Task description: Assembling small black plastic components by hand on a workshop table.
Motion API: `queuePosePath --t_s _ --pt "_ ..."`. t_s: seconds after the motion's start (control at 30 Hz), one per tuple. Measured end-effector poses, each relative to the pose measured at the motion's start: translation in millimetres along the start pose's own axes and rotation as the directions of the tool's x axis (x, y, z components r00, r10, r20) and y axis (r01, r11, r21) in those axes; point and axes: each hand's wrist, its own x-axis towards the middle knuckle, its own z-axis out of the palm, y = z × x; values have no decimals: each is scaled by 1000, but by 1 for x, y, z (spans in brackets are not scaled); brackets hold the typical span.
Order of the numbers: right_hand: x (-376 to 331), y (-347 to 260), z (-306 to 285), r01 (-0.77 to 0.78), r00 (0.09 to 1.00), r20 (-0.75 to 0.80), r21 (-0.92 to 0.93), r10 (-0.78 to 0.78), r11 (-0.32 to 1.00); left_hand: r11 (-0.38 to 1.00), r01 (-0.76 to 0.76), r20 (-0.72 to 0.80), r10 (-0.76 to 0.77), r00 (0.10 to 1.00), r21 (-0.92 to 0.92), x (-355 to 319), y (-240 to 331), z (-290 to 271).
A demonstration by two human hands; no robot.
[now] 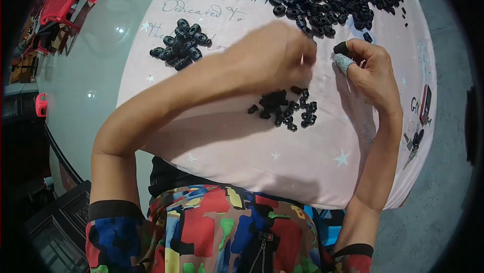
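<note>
My left hand (285,56) is over the middle of the table, curled and smeared by motion; what its fingers hold, if anything, does not show. To its right, my right hand (372,71) has thumb and index finger pinched together. Grey wrapping covers that thumb, and a black covering sits on the index fingertip. Whatever lies in the pinch is too small to make out. Just nearer than my left hand lie small black plastic pieces (290,109). A cluster of black plastic cord locks (180,45) rests left of my left forearm.
A big heap of black cord-lock parts (322,1) covers the table's far side. The pink printed cloth (237,144) has scissors (414,147) and a red-edged phone-like object (426,104) near its right edge. Red plastic chair (65,3) stands far left on the floor.
</note>
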Motion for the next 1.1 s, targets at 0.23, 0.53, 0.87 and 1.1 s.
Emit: queuePosePath --t_s 0.23,0.53,0.87,1.1 --pt "-2 3 -1 59 995 79 43 -63 997 1000 -10 -40 10 999 -16 -22 7 17" --pt "-1 -6 0 27 997 65 131 -36 991 991 78 -278 -46 960 107 21 -16 20" --pt "-5 -21 6 68 998 -25 119 -65 991 877 100 -152 -192 970 -470 -9 -16 10" --pt "-9 -33 17 208 977 -70 155 -199 966 383 89 -15 -260 966 -919 -27 -17 15"
